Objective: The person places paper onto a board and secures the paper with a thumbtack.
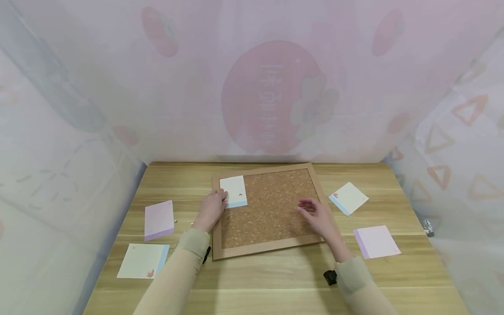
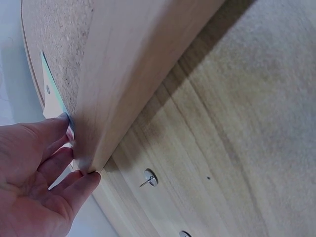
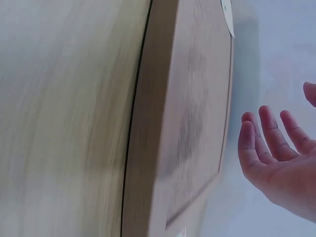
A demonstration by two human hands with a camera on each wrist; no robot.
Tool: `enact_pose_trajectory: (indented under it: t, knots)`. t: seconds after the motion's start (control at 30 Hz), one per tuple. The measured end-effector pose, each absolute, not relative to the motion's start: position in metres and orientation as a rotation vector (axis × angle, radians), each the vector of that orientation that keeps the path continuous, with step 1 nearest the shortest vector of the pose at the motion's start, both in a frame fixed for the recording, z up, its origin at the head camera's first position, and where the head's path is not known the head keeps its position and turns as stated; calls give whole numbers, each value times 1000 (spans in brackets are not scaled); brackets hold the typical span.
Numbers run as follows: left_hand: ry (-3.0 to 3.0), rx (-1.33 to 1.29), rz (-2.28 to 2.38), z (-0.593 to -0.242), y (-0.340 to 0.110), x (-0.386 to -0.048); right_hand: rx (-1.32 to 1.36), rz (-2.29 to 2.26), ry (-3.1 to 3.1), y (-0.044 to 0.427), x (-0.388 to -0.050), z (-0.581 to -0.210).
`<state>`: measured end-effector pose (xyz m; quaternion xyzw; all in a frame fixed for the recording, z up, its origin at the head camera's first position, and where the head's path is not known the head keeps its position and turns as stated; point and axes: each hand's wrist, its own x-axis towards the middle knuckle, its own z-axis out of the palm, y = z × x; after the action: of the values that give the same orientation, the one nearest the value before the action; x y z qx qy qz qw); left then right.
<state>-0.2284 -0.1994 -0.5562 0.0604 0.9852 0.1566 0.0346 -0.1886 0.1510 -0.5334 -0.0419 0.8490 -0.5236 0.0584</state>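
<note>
A framed cork board [image 1: 271, 214] lies slightly turned on the table. At its upper left corner is a white note [image 1: 234, 188] with a blue strip, with a thumbtack [image 1: 240, 195] near its right side. My left hand [image 1: 212, 209] touches the note's left edge. In the left wrist view, the thumb [image 2: 59, 123] rests by the blue strip and other fingers lie against the wooden frame [image 2: 123, 74]. Over the board's right part hovers my right hand [image 1: 318, 215], its fingers loosely bent and holding nothing.
Left of the board lie a pink note [image 1: 159, 219] and a white note [image 1: 138, 261]; on the right, another white note [image 1: 352, 199] and pink note [image 1: 378, 242]. Loose thumbtacks [image 2: 150, 177] lie beside the board's left edge. Fabric walls [image 1: 189, 109] enclose the table.
</note>
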Motion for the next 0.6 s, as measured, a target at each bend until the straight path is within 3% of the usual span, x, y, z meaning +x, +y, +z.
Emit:
enact_pose_trajectory:
  t: [0.6]
  knots:
    - [3027, 215, 506, -559, -200, -228, -35, -1418, 2721, 236, -165, -525]
